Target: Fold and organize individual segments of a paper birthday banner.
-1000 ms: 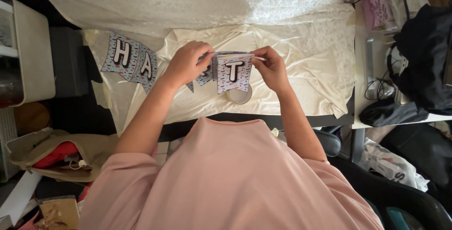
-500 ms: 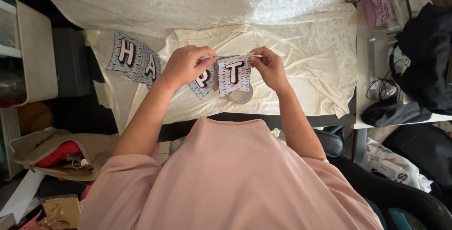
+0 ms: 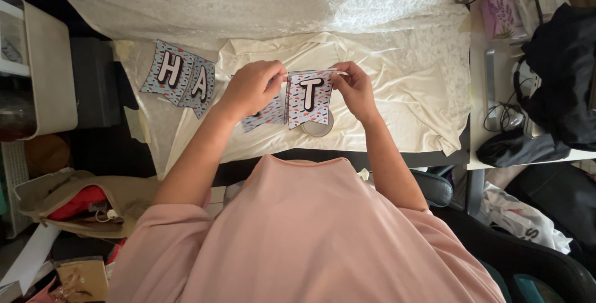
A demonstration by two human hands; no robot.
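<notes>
A patterned paper pennant with a black-and-white letter hangs on a thin white string between my two hands. My left hand pinches the string at the pennant's left top corner, with another pennant partly hidden beneath it. My right hand pinches the string at the right top corner. Two more lettered pennants lie flat to the left on the cream cloth. A roll of tape rests on the cloth just under the held pennant.
A white lace cover spreads over the far side of the table. A beige bin stands at left, a tan bag below it. A side surface at right carries black fabric and cables.
My left hand slid right along the string, pushing the second pennant behind the front one, so less of it shows now. The right hand stayed in place.
</notes>
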